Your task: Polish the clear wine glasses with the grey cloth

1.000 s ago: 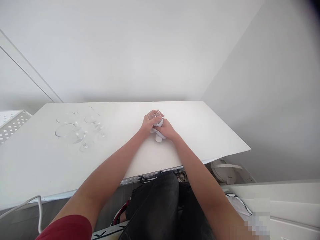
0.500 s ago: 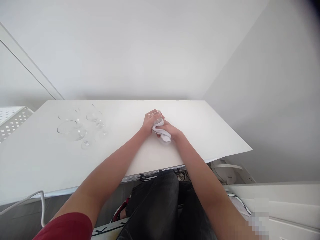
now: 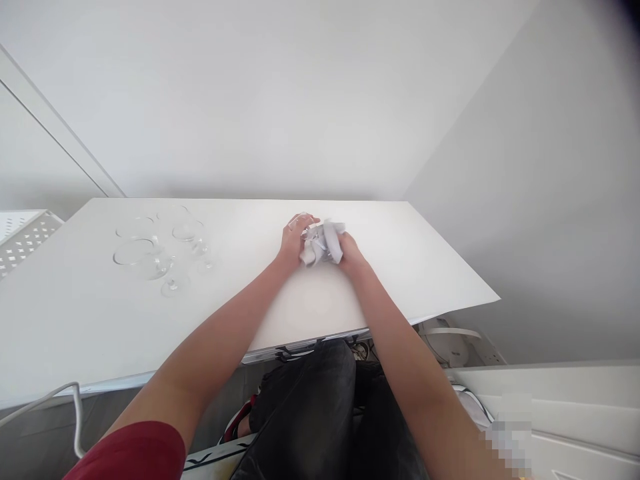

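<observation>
A small clear glass (image 3: 303,230) is held over the middle of the white bench (image 3: 380,267), near its far edge. The left hand (image 3: 295,241) is wrapped around the glass, its grip closed on the glass wall. A crumpled white cloth (image 3: 324,244) is bunched in the grip of the right hand (image 3: 349,253) and pressed against the glass, so that much of the glass is hidden. Whether the glass base rests on the bench or is lifted just clear of it cannot be told.

The step in hand is judged to be the wiping of this glass with the cloth. The next move calls for the glass to be kept steady by the left hand while the cloth is worked around its wall with light pressure.

Well apart to the left, a group of stemmed glasses (image 3: 160,250) stands on the bench.
</observation>
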`<state>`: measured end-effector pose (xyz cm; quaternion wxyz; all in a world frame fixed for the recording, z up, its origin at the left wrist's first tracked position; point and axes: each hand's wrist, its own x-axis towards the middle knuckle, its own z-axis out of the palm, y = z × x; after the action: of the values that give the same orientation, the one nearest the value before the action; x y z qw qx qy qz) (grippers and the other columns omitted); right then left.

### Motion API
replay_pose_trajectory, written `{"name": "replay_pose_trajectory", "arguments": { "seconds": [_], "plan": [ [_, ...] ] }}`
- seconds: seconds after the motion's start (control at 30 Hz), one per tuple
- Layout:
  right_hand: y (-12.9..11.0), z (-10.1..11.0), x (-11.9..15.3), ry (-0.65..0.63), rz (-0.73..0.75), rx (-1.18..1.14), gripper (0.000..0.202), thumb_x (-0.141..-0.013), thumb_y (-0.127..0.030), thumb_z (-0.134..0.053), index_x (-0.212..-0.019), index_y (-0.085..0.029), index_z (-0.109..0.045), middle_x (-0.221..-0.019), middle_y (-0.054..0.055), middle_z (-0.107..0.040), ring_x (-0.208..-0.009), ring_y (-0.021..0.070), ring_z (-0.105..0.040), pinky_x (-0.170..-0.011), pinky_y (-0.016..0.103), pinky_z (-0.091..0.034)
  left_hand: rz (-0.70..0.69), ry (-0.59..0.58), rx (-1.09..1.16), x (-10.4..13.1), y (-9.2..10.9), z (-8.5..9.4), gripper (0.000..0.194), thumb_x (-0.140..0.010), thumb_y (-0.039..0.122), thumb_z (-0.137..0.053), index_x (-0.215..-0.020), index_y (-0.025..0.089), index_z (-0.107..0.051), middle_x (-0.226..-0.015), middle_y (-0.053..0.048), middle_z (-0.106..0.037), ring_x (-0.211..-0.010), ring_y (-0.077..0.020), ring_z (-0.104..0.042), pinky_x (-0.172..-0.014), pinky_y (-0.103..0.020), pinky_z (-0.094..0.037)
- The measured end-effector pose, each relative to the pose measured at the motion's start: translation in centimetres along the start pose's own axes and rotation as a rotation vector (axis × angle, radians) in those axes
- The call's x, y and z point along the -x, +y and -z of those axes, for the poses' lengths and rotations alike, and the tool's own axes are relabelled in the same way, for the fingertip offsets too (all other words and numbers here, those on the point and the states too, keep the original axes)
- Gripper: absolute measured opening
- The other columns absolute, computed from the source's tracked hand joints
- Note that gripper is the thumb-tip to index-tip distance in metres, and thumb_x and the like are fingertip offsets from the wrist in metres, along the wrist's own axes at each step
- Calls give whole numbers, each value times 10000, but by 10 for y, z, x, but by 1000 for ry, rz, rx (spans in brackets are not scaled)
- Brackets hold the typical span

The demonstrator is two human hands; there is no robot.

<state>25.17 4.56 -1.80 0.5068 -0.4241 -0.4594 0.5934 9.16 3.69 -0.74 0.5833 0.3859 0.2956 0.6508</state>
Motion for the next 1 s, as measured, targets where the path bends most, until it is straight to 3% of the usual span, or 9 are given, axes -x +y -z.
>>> {"name": "replay_pose_trajectory", "arguments": {
  "seconds": [0.1, 0.23, 0.3, 0.37, 0.43, 0.6, 0.7, 0.87, 1.0],
  "plan": [
    [5, 16, -11, 390, 159, 37, 345, -771, -578, -561, -857, -245, -549, -680, 0, -560, -678, 187, -568, -574, 287, -463, -29, 89, 79, -8, -1, 10, 341, -803, 559, -739, -881, 240, -644, -1100, -58, -701, -981, -202, -640, -696, -312, -481],
    [9, 13, -12, 584, 302, 38, 351, -853, -589, -425, -1007, -289, -525, -850, 16, -627, -799, 186, -629, -621, 278, -510, -35, 53, 217, -8, 3, 11, 391, -824, 609, -713, -944, 246, -633, -1162, -64, -677, -823, -149, -610, -667, -300, -488],
    [8, -3, -7, 467, 217, -129, 300, -850, -532, -496, -1010, -282, -537, -922, 27, -659, -858, 187, -651, -682, 288, -551, -55, -18, 221, -5, 4, 5, 384, -817, 585, -746, -953, 247, -626, -1168, -58, -662, -796, -133, -591, -663, -285, -491],
    [5, -18, -1, 164, 119, -308, 283, -862, -496, -533, -998, -253, -582, -961, 52, -692, -899, 209, -670, -739, 323, -581, -102, -49, 195, -3, 4, 1, 383, -786, 533, -804, -945, 240, -614, -1172, -50, -648, -793, -122, -579, -666, -269, -490],
    [1, -26, 3, -30, 53, -451, 286, -889, -483, -527, -1006, -237, -615, -989, 74, -717, -926, 239, -681, -773, 374, -598, -155, -8, 174, -3, 4, 0, 404, -763, 504, -836, -950, 230, -604, -1165, -49, -642, -805, -119, -579, -683, -261, -489],
    [-1, -21, 4, 94, -26, -537, 123, -878, -333, -585, -921, -227, -632, -936, 65, -732, -919, 250, -684, -809, 427, -611, -204, 162, 149, -9, 1, 9, 381, -791, 466, -832, -1003, 232, -619, -1228, -55, -633, -879, -116, -592, -767, -266, -478],
    [0, -19, 5, 59, -20, -481, 116, -869, -332, -657, -911, -225, -645, -955, 51, -735, -917, 224, -679, -779, 381, -610, -199, 134, 118, -8, -1, 9, 399, -795, 479, -828, -1051, 242, -634, -1290, -69, -628, -900, -124, -598, -793, -281, -476],
    [-1, -23, 10, -158, -47, -331, 261, -812, -356, -800, -1005, -219, -690, -1001, 51, -747, -914, 204, -696, -809, 354, -602, -204, 89, 97, -5, -3, 3, 449, -750, 499, -859, -1048, 246, -638, -1173, -66, -653, -888, -141, -610, -795, -290, -491],
    [1, -23, 5, -37, 3, -362, 276, -815, -355, -806, -1027, -212, -703, -1007, 57, -752, -918, 203, -704, -794, 354, -613, -222, 95, 130, -6, -5, 3, 503, -740, 534, -861, -1092, 257, -633, -1014, -29, -633, -837, -128, -606, -799, -292, -498]
  ]
}}
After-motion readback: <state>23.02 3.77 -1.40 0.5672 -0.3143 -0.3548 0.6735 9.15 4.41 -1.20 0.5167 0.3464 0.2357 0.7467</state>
